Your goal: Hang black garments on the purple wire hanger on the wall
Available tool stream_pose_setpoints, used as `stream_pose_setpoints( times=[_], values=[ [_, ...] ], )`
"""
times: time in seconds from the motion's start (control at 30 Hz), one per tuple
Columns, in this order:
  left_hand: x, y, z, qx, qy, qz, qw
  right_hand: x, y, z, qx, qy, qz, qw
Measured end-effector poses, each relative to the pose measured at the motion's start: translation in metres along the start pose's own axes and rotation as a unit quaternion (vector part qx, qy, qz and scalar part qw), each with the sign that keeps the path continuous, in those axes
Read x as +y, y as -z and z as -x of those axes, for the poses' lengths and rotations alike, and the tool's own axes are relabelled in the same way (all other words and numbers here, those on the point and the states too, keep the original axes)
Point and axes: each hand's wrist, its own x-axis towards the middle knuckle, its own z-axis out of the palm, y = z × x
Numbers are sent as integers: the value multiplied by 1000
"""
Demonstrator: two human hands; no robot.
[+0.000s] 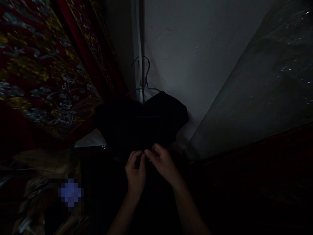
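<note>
A black garment [146, 120] hangs on a purple wire hanger [146, 76] against a pale wall in a dim corner. Both of my hands are raised to its lower front, fingertips meeting. My left hand [136, 173] has its fingers curled and pinched at the dark cloth. My right hand [162, 163] is pinched too, its fingertips touching those of the left. What exactly sits between the fingers is lost in the dark; it looks like the garment's fabric.
A red curtain [44, 71] with gold and silver embroidery hangs at the left. A grey surface [256, 98] slopes down on the right above dark wooden furniture [244, 169]. A white strip [139, 49] runs down the wall corner.
</note>
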Motion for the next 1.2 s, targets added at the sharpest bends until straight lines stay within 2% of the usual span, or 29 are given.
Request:
stream_pose_setpoints(
  times=[0.2, 0.37, 0.47, 0.6, 0.67, 0.73, 0.83, 0.9, 1.0, 1.1, 1.2],
  values=[
    [4, 4, -3, 7, -38, -6, 999, -3, -4, 4, 23, 38, 16, 999],
    [-1, 2, -1, -6, -58, -2, 998, 1, -2, -1, 33, 33, 31, 998],
    [-6, 2, 1, -14, -65, 5, 998, 6, -1, -4, 5, 5, -8, 1000],
    [-10, 2, 3, -28, -49, -5, 998, 13, -4, -3, -77, -77, -97, 989],
    [-13, 0, 3, -34, -34, -17, 999, 10, -4, -6, -71, -106, -132, 983],
    [-19, -4, 3, -36, -17, -15, 999, -1, 1, -18, -24, -114, -160, 980],
    [-35, -13, 4, -38, -2, -8, 999, -35, 15, -55, 57, -87, -193, 976],
    [-47, -17, 3, -55, 3, -19, 998, -65, 25, -84, 89, -40, -197, 976],
    [-58, -20, -7, -86, 11, -36, 996, -106, 32, -116, 94, 38, -179, 979],
    [-47, -16, -31, -126, -6, -50, 991, -123, 29, -121, 69, 99, -140, 983],
    [-7, -8, -68, -142, -90, -53, 984, -118, 26, -109, 65, 127, -110, 984]
  ],
)
